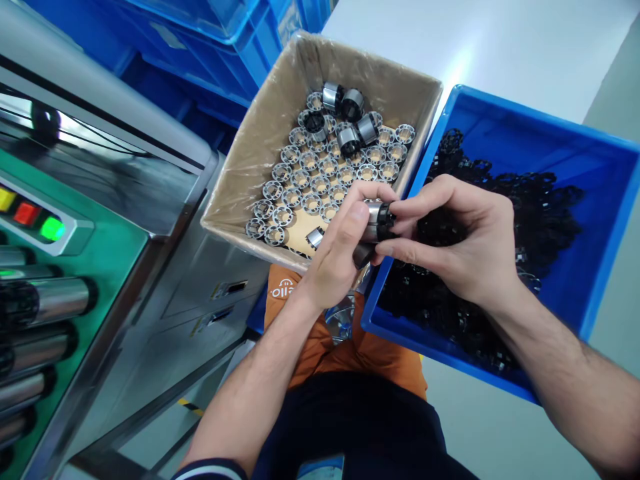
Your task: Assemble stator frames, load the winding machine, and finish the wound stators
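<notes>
Stacked blue crates [200,50] fill the upper left, above a machine with a green panel [107,267] and lit yellow, red and green buttons [26,213]; a white surface [395,30] spans the top. Before me are two containers: a cardboard box [250,153] lined with clear plastic and, on its right, a blue bin [575,133] heaped with small black parts [530,210]. At the near edge of the box, my left grip [340,250] is wrapped round a silver cylinder [371,222] lying on its side, its black, notched end facing right. My right grip [473,240] pinches that end, thumb and forefinger parted by about the part's thickness. Just below the cylinder, a dark rounded piece [363,255] shows beside my right thumb; I cannot tell what holds it. Inside the box, metal rings [310,180] stand in rows, open ends up; several black-ended cylinders [350,138] lie on them toward the far side.
</notes>
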`<action>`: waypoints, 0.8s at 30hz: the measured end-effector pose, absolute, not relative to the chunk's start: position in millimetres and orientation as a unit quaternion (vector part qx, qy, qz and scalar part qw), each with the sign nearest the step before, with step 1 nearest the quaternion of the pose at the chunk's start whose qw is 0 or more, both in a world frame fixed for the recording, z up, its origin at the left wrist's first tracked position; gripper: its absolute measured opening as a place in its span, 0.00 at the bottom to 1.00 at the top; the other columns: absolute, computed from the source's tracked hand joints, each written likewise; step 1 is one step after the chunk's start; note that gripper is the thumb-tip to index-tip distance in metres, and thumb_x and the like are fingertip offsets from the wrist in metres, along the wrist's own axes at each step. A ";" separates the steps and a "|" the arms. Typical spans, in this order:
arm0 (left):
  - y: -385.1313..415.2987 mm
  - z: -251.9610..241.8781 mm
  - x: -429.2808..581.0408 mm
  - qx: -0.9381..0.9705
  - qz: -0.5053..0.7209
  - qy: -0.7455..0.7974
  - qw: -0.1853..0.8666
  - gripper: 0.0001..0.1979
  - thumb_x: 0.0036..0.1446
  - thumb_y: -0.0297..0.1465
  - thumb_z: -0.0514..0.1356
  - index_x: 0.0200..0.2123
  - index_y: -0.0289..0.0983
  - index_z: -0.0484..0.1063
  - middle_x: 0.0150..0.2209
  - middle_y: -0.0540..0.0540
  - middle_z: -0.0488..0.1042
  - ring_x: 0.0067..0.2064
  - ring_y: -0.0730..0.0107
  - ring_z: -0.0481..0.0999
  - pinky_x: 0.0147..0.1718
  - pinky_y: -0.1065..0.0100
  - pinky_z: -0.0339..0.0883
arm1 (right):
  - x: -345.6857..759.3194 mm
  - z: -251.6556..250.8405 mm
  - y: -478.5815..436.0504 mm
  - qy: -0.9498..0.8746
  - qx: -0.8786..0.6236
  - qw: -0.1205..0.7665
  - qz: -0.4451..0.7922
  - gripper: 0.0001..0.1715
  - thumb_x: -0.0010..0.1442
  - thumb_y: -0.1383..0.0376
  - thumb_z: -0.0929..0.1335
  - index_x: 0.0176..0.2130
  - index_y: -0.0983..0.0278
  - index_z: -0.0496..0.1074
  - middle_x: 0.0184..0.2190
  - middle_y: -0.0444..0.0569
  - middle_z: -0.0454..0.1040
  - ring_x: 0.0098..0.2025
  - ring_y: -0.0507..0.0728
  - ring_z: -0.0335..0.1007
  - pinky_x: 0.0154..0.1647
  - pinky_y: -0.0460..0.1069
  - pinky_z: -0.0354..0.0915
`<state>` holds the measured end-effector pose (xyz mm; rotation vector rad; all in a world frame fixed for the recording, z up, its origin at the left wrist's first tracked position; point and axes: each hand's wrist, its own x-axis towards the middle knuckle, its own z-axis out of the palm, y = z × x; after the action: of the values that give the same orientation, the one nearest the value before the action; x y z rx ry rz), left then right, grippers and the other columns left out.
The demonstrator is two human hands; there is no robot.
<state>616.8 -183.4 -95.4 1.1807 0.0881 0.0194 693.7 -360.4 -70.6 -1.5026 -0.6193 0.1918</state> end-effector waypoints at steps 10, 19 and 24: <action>-172.4 -101.6 618.6 0.620 0.022 -0.008 0.784 0.22 0.84 0.58 0.63 0.59 0.47 0.81 0.41 0.46 0.77 0.38 0.59 0.78 0.40 0.56 0.77 | 688.8 -78.6 -352.8 -0.241 -0.661 0.701 0.120 0.20 0.58 0.52 0.93 0.39 0.54 0.88 0.33 0.42 0.81 0.33 0.57 0.78 0.38 0.56 0.83; -82.0 -80.6 624.8 0.919 -0.096 -0.062 0.377 0.21 0.83 0.50 0.61 0.63 0.45 0.84 0.54 0.40 0.82 0.51 0.49 0.81 0.60 0.47 0.73 | 750.6 -89.3 -389.3 -0.089 -0.608 0.758 0.219 0.20 0.62 0.64 0.85 0.53 0.53 0.89 0.42 0.45 0.83 0.39 0.55 0.81 0.35 0.48 0.80; -82.0 -79.7 622.1 0.921 -0.091 -0.011 0.380 0.30 0.70 0.54 0.75 0.70 0.51 0.86 0.50 0.44 0.79 0.41 0.57 0.74 0.56 0.48 0.76 | 738.4 -88.9 -382.0 -0.137 -0.634 0.731 0.214 0.22 0.69 0.55 0.88 0.56 0.55 0.85 0.36 0.41 0.83 0.29 0.52 0.81 0.25 0.46 0.73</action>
<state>622.1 -82.0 -79.7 2.3509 -0.0276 -0.2317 738.4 -382.0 -88.9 -1.3946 -0.3010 0.4702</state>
